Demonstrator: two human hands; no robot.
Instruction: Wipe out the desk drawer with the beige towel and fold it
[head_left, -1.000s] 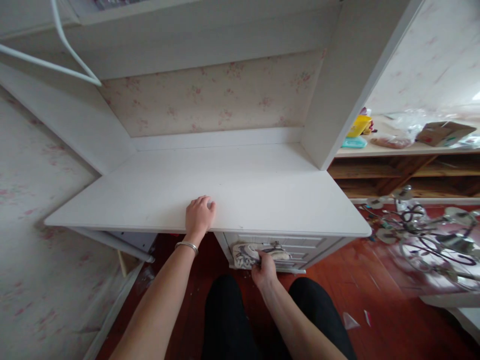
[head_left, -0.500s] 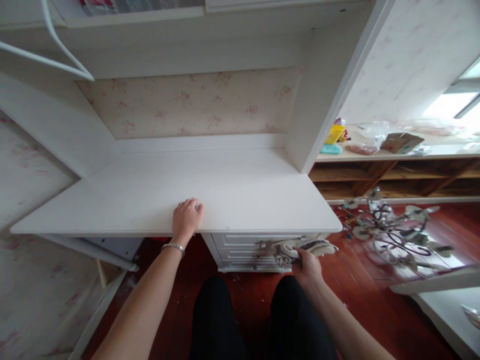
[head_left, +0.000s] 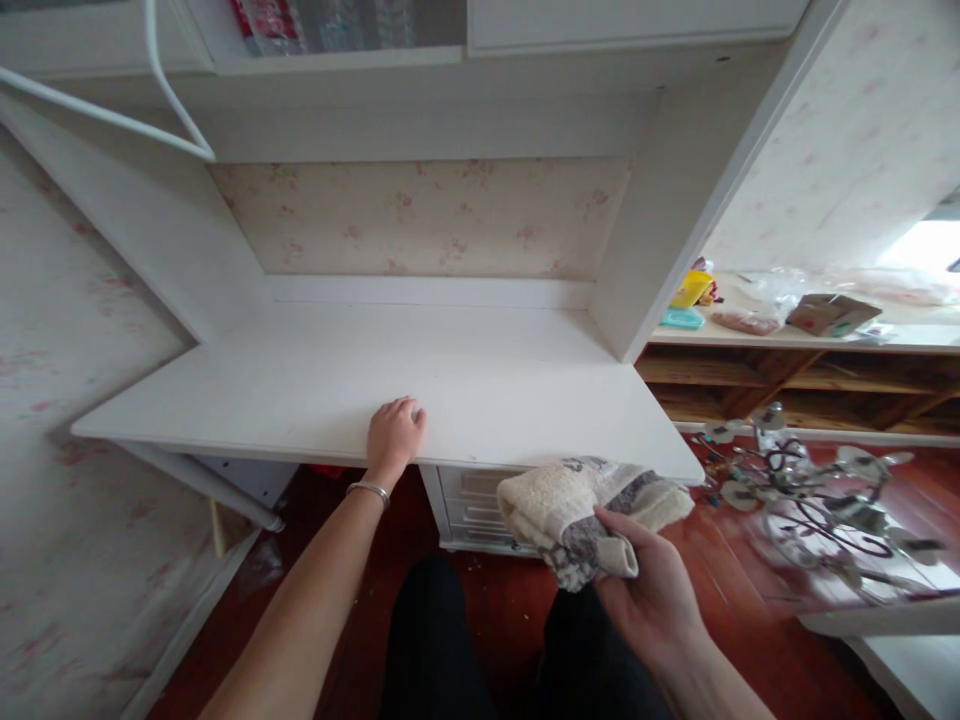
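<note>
The cream-and-gray towel [head_left: 555, 498] is located right of center in the lower half of the frame, in the right hand [head_left: 651, 585]. The grip of this hand is closed on the towel: the thumb lies on the upper face, and the fingers beneath are mostly hidden. Relative to the grip, the bulk of the towel lies toward the upper left of the frame, with a shorter portion toward the upper right. Its long axis runs roughly left to right, approximately parallel to the front edge of the counter [head_left: 322, 375]. The towel overlaps the right part of that edge in the view; contact between the two cannot be confirmed. Below the edge, it partly covers the drawer unit [head_left: 466, 488]. The left hand [head_left: 395, 437] rests on the counter at the front edge, near the center of the frame, palm down with the fingers together; whether it grips anything cannot be determined. A bangle [head_left: 369, 490] encircles the left wrist. The right hand is the nearer of the two to the towel; the left hand is apart from it. A chandelier [head_left: 796, 490] lies at the right of the frame, apart from both hands.
</note>
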